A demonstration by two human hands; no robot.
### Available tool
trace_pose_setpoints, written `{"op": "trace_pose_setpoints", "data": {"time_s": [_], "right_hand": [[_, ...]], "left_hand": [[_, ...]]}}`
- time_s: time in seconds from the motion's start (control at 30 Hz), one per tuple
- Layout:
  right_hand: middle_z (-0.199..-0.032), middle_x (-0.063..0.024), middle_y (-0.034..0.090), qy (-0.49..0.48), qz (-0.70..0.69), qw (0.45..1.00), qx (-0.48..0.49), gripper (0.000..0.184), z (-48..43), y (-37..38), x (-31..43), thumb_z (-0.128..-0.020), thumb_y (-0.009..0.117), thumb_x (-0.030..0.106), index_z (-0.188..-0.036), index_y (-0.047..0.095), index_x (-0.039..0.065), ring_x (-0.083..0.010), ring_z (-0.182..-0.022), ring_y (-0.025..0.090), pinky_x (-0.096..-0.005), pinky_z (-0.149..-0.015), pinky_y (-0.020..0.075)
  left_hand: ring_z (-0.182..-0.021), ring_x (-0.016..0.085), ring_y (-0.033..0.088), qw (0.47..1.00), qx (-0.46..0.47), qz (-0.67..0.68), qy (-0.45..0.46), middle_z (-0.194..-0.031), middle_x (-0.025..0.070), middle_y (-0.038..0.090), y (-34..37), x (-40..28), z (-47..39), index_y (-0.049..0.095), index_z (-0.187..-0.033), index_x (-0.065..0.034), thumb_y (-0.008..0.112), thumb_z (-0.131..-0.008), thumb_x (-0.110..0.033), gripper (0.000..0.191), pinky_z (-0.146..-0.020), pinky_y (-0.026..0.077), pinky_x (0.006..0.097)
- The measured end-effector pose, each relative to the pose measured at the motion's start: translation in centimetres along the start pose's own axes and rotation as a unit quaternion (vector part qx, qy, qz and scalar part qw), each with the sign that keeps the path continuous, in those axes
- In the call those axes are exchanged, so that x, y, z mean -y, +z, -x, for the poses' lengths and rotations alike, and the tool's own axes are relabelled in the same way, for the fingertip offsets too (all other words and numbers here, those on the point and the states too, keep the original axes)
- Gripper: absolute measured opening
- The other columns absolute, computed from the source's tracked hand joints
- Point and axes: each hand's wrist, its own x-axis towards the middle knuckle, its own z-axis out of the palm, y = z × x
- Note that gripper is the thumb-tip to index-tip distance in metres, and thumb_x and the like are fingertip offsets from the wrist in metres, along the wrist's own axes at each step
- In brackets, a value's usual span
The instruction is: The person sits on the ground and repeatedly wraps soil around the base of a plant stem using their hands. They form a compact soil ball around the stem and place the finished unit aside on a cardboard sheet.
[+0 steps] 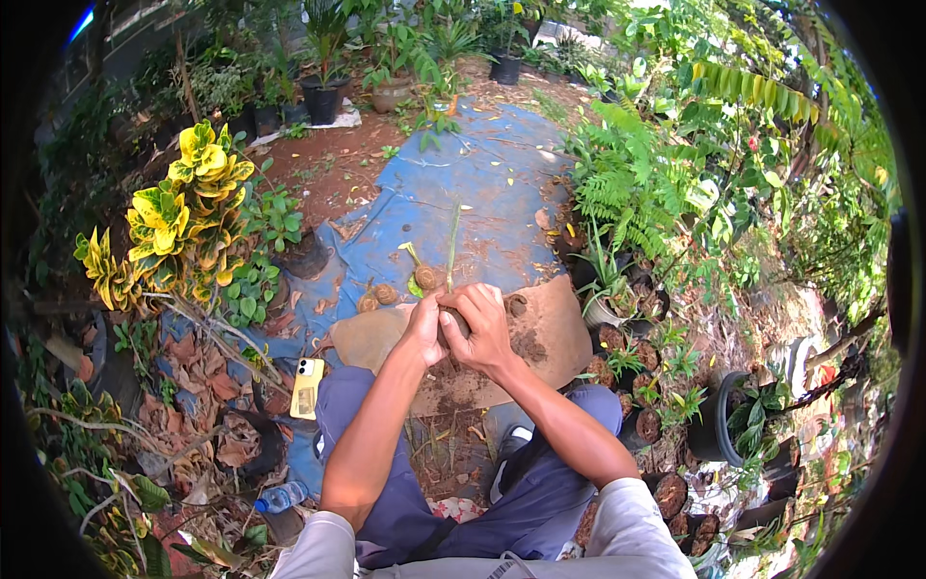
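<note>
Both hands are cupped around a dark brown ball (pixel 456 326), which looks like packed soil and is largely hidden by the fingers. My left hand (pixel 422 330) grips its left side. Over its top and right side lie the fingers and thumb of my right hand (pixel 477 324). A slender green stem or leaf (pixel 454 242) rises upright just beyond my fingers; its base is hidden. Beneath the hands spreads a brown sheet (pixel 561 311) with dark loose soil (pixel 532 349) on it. Past the left hand, a wrapped root ball (pixel 425 277) with a small sprout and another round ball (pixel 385 293) rest nearby.
A blue tarp (pixel 492 181) covers the ground ahead. By my left knee lie a yellow phone (pixel 307 389) and a plastic water bottle (pixel 281 497). A yellow-green croton (pixel 170 210) leans in at left. Potted plants (pixel 608 307) and several fibrous plant balls (pixel 647 425) line the right.
</note>
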Motion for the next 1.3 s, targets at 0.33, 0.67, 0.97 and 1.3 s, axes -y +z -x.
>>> {"op": "trace_pose_setpoints", "data": {"time_s": [0.33,0.67,0.97,1.3], "right_hand": [[-0.090,-0.0123,0.062,0.026,-0.052,0.998,-0.018,0.020,0.7,0.4,-1.0,-0.083,0.060,0.018,-0.094,0.065,0.003,-0.0299,-0.087,0.058,-0.0407,-0.081,0.0406],[-0.108,-0.0120,0.062,0.038,0.067,0.996,0.051,0.036,-0.2,-0.4,0.5,-0.085,0.063,0.032,-0.112,0.064,0.007,-0.0302,-0.105,0.057,-0.0419,-0.091,0.0403],[-0.088,-0.0098,0.056,-0.042,0.078,0.995,-0.048,0.028,0.6,1.7,-0.7,-0.080,0.061,0.025,-0.102,0.065,0.008,-0.0273,-0.082,0.053,-0.0417,-0.074,0.0372],[-0.091,-0.0133,0.061,0.073,-0.084,0.991,-0.074,0.029,0.2,0.7,-1.5,-0.091,0.050,0.026,-0.104,0.064,0.004,-0.0309,-0.084,0.056,-0.0397,-0.077,0.0398]], "left_hand": [[-0.087,0.016,0.065,0.999,-0.030,0.005,0.025,-0.097,0.0060,0.063,0.3,0.4,-0.3,0.058,-0.107,-0.0073,0.040,-0.099,-0.043,0.040,-0.076,0.057,0.0324],[-0.116,0.026,0.058,0.996,0.027,0.056,0.065,-0.123,0.0131,0.058,0.5,-0.5,0.4,0.053,-0.126,-0.0051,0.039,-0.090,-0.070,0.075,-0.100,0.048,0.0406],[-0.096,0.017,0.064,0.997,-0.071,-0.009,0.041,-0.106,0.0096,0.063,-0.8,0.4,-1.1,0.058,-0.114,-0.0043,0.041,-0.093,-0.068,0.069,-0.081,0.055,0.0323],[-0.106,0.016,0.061,0.992,-0.006,-0.038,0.123,-0.114,0.0050,0.061,1.3,0.4,0.6,0.055,-0.121,-0.0077,0.037,-0.099,-0.059,0.058,-0.092,0.051,0.0326]]}}
